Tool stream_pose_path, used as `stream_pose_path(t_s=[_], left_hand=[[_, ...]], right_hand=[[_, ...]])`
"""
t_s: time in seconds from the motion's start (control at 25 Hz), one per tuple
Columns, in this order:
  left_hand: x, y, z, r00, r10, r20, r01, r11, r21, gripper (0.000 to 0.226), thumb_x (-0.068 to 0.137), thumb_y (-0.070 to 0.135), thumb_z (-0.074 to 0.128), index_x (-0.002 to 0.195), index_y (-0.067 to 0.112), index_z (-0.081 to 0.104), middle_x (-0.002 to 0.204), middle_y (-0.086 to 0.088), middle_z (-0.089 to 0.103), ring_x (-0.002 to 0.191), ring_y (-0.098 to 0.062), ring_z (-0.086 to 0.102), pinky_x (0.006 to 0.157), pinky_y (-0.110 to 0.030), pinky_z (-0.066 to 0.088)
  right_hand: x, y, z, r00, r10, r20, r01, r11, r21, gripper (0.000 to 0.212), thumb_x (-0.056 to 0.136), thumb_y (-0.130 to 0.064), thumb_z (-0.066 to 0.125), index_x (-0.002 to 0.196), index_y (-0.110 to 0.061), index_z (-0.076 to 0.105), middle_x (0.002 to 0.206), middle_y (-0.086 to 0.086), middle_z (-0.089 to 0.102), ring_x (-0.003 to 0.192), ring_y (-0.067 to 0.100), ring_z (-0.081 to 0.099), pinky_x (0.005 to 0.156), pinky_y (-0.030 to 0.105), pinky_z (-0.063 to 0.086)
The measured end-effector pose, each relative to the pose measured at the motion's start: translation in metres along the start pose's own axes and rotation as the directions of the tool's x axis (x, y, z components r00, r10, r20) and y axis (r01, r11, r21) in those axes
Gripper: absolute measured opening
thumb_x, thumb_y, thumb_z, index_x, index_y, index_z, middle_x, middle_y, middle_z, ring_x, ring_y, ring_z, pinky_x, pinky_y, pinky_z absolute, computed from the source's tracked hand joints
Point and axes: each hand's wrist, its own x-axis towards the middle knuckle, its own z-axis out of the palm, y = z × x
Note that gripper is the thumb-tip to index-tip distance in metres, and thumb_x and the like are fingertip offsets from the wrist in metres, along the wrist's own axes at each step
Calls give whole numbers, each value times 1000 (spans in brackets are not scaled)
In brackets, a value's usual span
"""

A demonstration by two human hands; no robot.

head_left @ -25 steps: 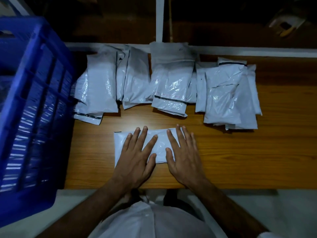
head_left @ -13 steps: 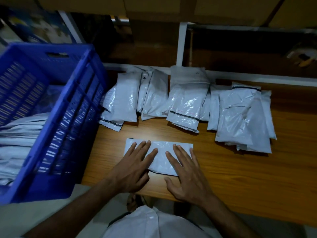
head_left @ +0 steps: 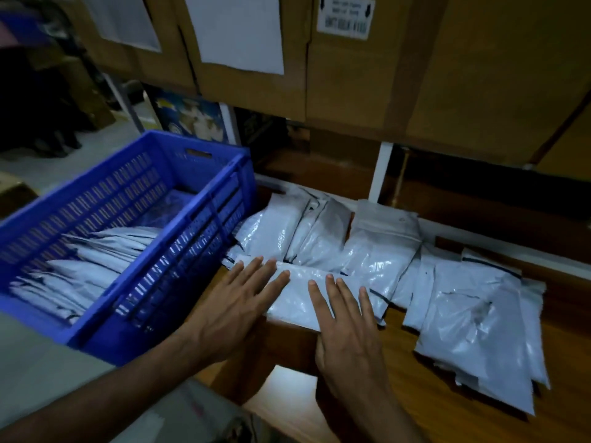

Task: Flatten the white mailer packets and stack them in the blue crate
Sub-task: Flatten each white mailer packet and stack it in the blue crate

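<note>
My left hand (head_left: 238, 310) and my right hand (head_left: 343, 321) both lie flat, fingers straight and slightly spread, on one white packet (head_left: 299, 295) at the near edge of the wooden desk (head_left: 425, 388). The left fingers (head_left: 256, 276) press its left end, the right fingers (head_left: 335, 295) press its right half, and a strip of glossy white plastic shows between the two hands. Neither hand curls round anything; both are open and pressing down, palms on or just over the front edge of the packet. Behind this packet, toward the back of the desk, lies a loose row of other white packets (head_left: 380, 251), overlapping one another, some with a dark strip across one end. To the right is a second heap of packets (head_left: 476, 330), stacked unevenly and reaching close to the desk's front edge. To my left, just beside the desk and touching or nearly touching the leftmost packets, stands the blue crate (head_left: 179, 251) with slotted walls. Inside it lie stacked packets (head_left: 96, 263), filling the near part of the crate, while the far part shows the blue floor. Above the desk hang the bottoms of large brown cardboard boxes (head_left: 367, 75), two with white paper sheets stuck on and one with a small printed label (head_left: 346, 16); the print is too blurred to read. A white upright post (head_left: 380, 174) stands behind the packets.
</note>
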Motion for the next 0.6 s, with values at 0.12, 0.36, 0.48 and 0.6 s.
stream_pose_path(t_s=[0.12, 0.36, 0.48, 0.6], left_hand=[[-4, -19, -35, 996, -77, -47, 78, 997, 22, 79, 106, 33, 43, 159, 34, -15, 170, -6, -6, 158, -25, -2, 128, -46, 5], [-27, -112, -67, 983, -121, -139, 129, 990, 53, 72, 97, 39, 34, 162, 31, 7, 167, -10, 24, 153, -30, 25, 124, -49, 22], [-52, -183, -74, 978, -114, -174, 130, 988, 81, 75, 89, 40, 33, 162, 26, 22, 163, -10, 34, 149, -30, 35, 120, -51, 32], [-72, -263, -63, 974, -124, -191, 141, 987, 78, 71, 93, 36, 30, 162, 26, 20, 165, -7, 32, 151, -29, 32, 121, -49, 31]], right_hand=[[38, -16, -21, 998, -33, -60, 34, 999, 17, 92, 76, -11, 74, 159, -18, 36, 159, 18, 45, 149, 34, 41, 119, 57, 19], [112, -92, -35, 997, -62, -39, 63, 998, 21, 73, 85, -22, 42, 158, -16, 41, 157, 19, 47, 147, 35, 44, 119, 59, 25], [153, -148, -27, 994, -90, -57, 92, 995, 43, 76, 82, -26, 40, 157, -15, 43, 158, 19, 45, 148, 35, 41, 120, 60, 27], [194, -211, -7, 991, -128, -48, 131, 990, 53, 75, 84, -23, 39, 158, -14, 40, 161, 20, 41, 151, 36, 36, 122, 61, 28]])
